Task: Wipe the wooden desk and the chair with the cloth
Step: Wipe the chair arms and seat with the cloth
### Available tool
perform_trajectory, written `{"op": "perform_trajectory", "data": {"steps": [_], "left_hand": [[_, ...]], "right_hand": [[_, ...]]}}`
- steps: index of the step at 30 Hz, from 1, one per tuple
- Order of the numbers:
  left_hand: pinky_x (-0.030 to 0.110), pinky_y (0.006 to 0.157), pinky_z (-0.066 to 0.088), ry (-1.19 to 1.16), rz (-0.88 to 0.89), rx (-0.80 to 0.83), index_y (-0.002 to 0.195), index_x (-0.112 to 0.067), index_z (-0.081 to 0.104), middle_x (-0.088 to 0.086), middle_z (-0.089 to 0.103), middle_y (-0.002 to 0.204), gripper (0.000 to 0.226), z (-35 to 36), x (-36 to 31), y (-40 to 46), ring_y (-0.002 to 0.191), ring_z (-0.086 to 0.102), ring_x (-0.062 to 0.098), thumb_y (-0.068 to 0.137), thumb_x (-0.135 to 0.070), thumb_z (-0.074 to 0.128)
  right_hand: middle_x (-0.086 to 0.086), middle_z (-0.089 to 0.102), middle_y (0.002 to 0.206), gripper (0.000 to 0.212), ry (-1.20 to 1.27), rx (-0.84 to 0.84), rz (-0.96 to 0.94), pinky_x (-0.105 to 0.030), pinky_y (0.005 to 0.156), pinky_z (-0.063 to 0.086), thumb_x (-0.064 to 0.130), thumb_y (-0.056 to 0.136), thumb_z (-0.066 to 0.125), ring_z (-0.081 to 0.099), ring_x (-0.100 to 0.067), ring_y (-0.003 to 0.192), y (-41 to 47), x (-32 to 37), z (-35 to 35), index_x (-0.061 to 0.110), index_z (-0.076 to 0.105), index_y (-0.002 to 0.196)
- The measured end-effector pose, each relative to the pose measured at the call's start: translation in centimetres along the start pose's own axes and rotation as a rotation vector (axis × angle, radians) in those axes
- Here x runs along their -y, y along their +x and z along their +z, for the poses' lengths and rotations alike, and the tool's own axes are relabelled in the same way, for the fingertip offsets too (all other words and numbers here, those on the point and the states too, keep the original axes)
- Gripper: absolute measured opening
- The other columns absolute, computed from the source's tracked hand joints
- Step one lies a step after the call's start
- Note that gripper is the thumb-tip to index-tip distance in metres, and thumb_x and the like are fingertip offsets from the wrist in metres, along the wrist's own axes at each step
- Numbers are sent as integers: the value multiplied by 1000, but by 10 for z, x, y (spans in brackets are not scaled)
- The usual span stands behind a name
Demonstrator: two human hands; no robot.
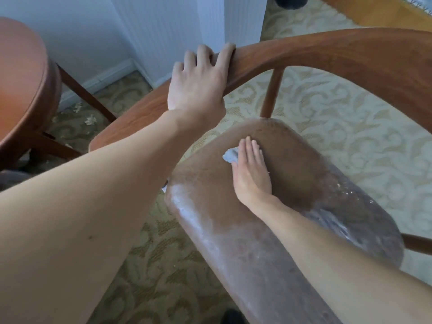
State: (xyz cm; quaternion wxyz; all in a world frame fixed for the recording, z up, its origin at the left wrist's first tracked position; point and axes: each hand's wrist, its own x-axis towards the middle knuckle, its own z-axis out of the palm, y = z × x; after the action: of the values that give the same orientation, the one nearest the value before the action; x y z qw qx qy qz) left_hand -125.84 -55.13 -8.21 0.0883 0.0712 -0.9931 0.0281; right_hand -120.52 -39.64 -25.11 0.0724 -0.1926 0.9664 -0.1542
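A wooden chair with a curved backrest rail (pixel 327 54) fills the middle of the head view. Its brown seat cushion (pixel 292 174) is wrapped in clear plastic. My left hand (pixel 198 83) grips the rail, fingers curled over its top edge. My right hand (pixel 251 169) lies flat with straight fingers on the seat and presses a small pale blue cloth (pixel 230 155) against it. Only a crumpled corner of the cloth shows beside my fingers; the rest is under my palm. A round wooden desk (pixel 21 73) stands at the left edge.
Patterned cream carpet (pixel 350 127) covers the floor around the chair. A white wall and baseboard (pixel 105 76) run behind the desk, with a white ribbed panel (pixel 168 26) at the corner. Small scraps lie on the carpet (pixel 90 119) near the desk legs.
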Motion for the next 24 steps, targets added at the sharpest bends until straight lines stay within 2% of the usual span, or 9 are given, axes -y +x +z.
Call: {"op": "perform_trajectory", "data": {"steps": [2,5,7,9,12,15,17,21,24], "left_hand": [[46,96,40,-3,-1,-24,154,-25,27,16,48,135,86,0,-1,1,117,50,39,79,-5,65],[44,96,40,3,-5,-31,154,-25,27,15,48,135,87,-2,-2,0,116,50,37,78,-4,64],[44,96,40,-5,-11,-34,154,-25,27,14,48,135,88,-1,-1,-1,116,50,37,77,-3,64],[43,95,40,-11,-7,-36,154,-25,28,14,48,135,88,-1,-2,0,116,50,37,77,-2,63],[43,94,40,-13,-14,-45,153,-25,28,14,48,135,86,-2,-3,-1,116,50,37,78,-4,64],[44,95,41,-26,-14,-53,153,-25,29,14,48,135,84,0,-1,-1,117,50,37,79,-5,64],[45,96,41,-28,-13,-59,153,-24,30,15,49,135,83,0,-2,-2,117,51,38,80,-6,65],[47,96,41,-23,-16,-64,152,-23,31,17,49,135,81,0,-2,-3,117,50,41,81,-7,66],[48,95,41,-23,-19,-68,150,-23,32,17,49,134,79,0,-3,-3,117,49,41,80,-7,65]], "right_hand": [[-17,16,166,62,40,5,-159,-42,126,13,22,105,41,12,-30,155,-9,56,17,0,17,157],[-20,39,157,57,107,100,-331,-42,124,22,7,92,54,29,-31,150,-50,128,46,-4,41,146],[-22,42,154,53,123,116,-366,-42,123,25,7,91,41,33,-31,148,-79,144,58,-6,46,142],[-15,38,159,59,2,158,-482,-39,124,20,12,93,24,29,-26,150,-102,135,62,0,42,148],[-6,36,161,61,-108,197,-599,-37,124,20,15,95,18,30,-21,150,-125,104,56,9,40,151],[-7,27,165,60,12,173,-511,-40,124,19,17,96,29,23,-22,153,-126,84,42,10,32,155],[-7,17,168,70,43,147,-415,-40,126,12,15,93,44,14,-22,155,-115,65,30,10,21,159],[-6,5,169,102,-99,112,-185,-40,127,5,9,81,73,5,-21,156,-74,-17,-9,11,9,160],[-5,5,169,105,-225,96,-14,-40,127,8,5,80,75,7,-22,156,-47,-93,-38,11,8,161]]}}
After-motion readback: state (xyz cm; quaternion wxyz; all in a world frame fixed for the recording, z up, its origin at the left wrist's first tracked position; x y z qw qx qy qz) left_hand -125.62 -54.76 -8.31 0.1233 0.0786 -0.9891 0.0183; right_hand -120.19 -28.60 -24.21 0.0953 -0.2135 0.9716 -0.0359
